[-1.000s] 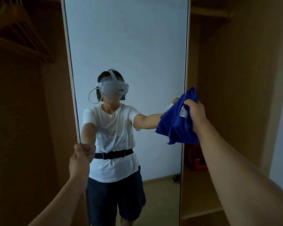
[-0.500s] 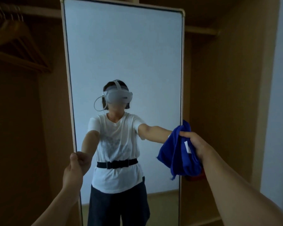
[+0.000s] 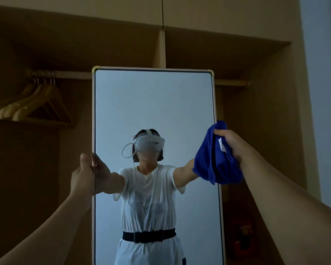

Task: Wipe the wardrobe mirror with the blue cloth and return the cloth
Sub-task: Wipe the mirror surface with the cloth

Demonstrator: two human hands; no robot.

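The tall wardrobe mirror [image 3: 153, 104] stands upright in a pale frame and reflects a person in a white shirt. My left hand [image 3: 82, 175] grips the mirror's left edge, fingers wrapped round the frame. My right hand [image 3: 231, 144] holds the bunched blue cloth [image 3: 212, 157] against the mirror's right edge, about halfway up the visible glass. A small white tag shows on the cloth beside my fingers.
Behind the mirror is an open wooden wardrobe with a vertical divider [image 3: 161, 48]. Several wooden hangers [image 3: 33, 106] hang on a rail at upper left. A dim red object [image 3: 243, 236] sits low on the right. A pale wall [image 3: 321, 92] borders the right.
The view has tilted upward, so the mirror's top and the wardrobe above it now show. My right hand with the cloth stays at the right edge; my left hand keeps its grip.
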